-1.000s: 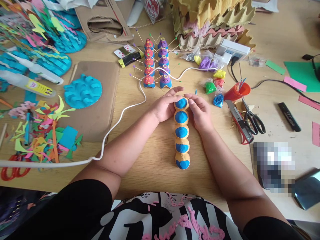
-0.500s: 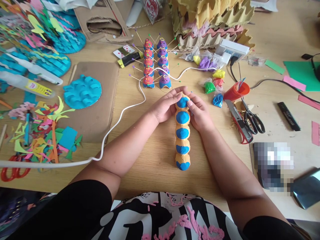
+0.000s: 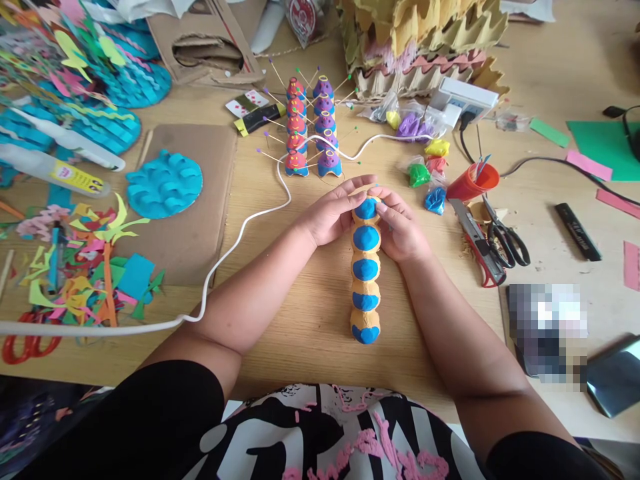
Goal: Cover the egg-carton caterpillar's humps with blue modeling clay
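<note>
An orange egg-carton strip (image 3: 365, 253) with a blue patch on each bump points toward me over the table. My left hand (image 3: 336, 212) is closed on its far end from the left, thumb along the top. From the right, my right hand (image 3: 400, 223) grips that same end, its thumb on the first bump. Some fingertips are hidden behind the strip. Beyond my hands stand a red-and-blue caterpillar figure (image 3: 296, 125) and a purple-and-blue caterpillar figure (image 3: 325, 124), both with faces and pins stuck in them.
A white cord (image 3: 243, 230) crosses the table on the left. Paper scraps (image 3: 95, 267) and a cardboard sheet (image 3: 200, 200) lie left. Right are clay bags (image 3: 419, 175), an orange cup (image 3: 473, 183), a utility knife (image 3: 477, 243) and black scissors (image 3: 505, 243). Egg cartons (image 3: 425, 83) stand behind.
The strip's far end has come slightly toward me. My left fingers have loosened and stretched a little over it; both hands stay on the strip.
</note>
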### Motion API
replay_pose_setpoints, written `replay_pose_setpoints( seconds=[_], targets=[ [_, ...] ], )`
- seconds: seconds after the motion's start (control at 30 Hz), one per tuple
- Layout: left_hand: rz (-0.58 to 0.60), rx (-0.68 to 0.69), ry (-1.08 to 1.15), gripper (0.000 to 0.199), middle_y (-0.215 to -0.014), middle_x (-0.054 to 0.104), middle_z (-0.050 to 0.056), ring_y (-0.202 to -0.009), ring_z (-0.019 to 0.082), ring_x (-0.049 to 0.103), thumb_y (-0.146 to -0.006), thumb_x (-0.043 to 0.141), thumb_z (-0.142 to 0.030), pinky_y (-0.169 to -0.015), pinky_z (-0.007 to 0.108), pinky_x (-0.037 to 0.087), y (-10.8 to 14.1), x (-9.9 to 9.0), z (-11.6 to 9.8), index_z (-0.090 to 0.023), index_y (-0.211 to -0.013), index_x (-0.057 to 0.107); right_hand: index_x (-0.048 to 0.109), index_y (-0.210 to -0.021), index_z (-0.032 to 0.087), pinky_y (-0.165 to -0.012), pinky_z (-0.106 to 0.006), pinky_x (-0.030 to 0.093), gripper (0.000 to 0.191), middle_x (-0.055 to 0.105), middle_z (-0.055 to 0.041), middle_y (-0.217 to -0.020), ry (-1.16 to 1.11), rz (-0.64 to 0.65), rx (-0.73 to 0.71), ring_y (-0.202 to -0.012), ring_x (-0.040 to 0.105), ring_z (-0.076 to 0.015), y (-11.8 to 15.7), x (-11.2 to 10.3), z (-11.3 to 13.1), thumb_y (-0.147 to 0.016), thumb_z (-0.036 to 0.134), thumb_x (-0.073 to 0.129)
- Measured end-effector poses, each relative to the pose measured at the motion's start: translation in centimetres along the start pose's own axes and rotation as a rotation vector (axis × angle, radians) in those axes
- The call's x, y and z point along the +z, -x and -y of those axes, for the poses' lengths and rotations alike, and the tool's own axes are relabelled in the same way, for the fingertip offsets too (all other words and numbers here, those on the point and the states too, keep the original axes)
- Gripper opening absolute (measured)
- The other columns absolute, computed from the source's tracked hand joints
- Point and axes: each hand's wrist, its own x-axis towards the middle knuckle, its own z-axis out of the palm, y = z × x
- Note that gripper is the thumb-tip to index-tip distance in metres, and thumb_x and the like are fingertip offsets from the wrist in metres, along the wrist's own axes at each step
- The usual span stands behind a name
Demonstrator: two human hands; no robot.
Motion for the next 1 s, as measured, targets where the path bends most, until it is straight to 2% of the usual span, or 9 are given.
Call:
replay_pose_setpoints(
  seconds=[0.37, 0.63, 0.77, 0.9, 1.0],
  targets=[
    [-0.019, -0.003, -0.025, 0.061, -0.093, 0.080, -0.003, -0.076, 0.010, 0.075, -0.077, 0.101, -0.039, -0.070, 0.022, 0.055, -0.1, 0.0, 0.1, -0.023, -0.128, 0.072, 0.072, -0.110, 0.030, -0.087, -0.036, 0.066, 0.049, 0.080, 0.0027, -0.093, 0.036, 0.021, 0.022, -0.085, 0.076, -0.0186, -0.1, -0.6, -0.1, -0.077, 0.057, 0.096],
    [-0.096, 0.001, -0.062, 0.058, -0.090, 0.077, -0.004, -0.075, 0.010, 0.073, -0.080, 0.099, -0.038, -0.072, 0.023, 0.054, 0.0, 0.7, 0.0, -0.023, -0.128, 0.070, 0.076, -0.113, 0.030, -0.089, -0.035, 0.068, 0.053, 0.082, 0.0028, -0.095, 0.012, 0.006, 0.032, -0.087, 0.077, -0.0185, -0.2, -0.5, -0.2, -0.074, 0.057, 0.100],
    [-0.115, 0.035, -0.107, 0.059, -0.090, 0.076, -0.005, -0.076, 0.010, 0.073, -0.081, 0.098, -0.042, -0.071, 0.022, 0.055, 0.0, 1.1, 0.0, -0.024, -0.129, 0.068, 0.076, -0.116, 0.030, -0.090, -0.035, 0.068, 0.054, 0.083, 0.0023, -0.097, 0.025, 0.022, 0.005, -0.090, 0.078, -0.0183, -0.2, -0.6, -0.3, -0.078, 0.061, 0.096],
    [-0.145, 0.063, -0.176, 0.053, -0.094, 0.077, -0.002, -0.084, 0.014, 0.075, -0.088, 0.091, -0.051, -0.078, 0.025, 0.055, 0.1, 1.2, 0.3, -0.025, -0.128, 0.070, 0.074, -0.120, 0.032, -0.092, -0.040, 0.069, 0.054, 0.083, 0.0017, -0.100, 0.044, -0.012, 0.001, -0.094, 0.079, -0.0210, -0.4, -1.2, -0.5, -0.080, 0.063, 0.094],
    [-0.126, 0.086, -0.199, 0.057, -0.095, 0.077, -0.002, -0.083, 0.013, 0.073, -0.084, 0.094, -0.053, -0.075, 0.024, 0.052, 0.1, 1.2, 0.5, -0.025, -0.128, 0.070, 0.074, -0.118, 0.032, -0.092, -0.042, 0.069, 0.053, 0.084, 0.0004, -0.102, 0.044, -0.033, 0.001, -0.096, 0.080, -0.0226, -0.5, -1.4, -0.5, -0.081, 0.065, 0.091]
  ],
)
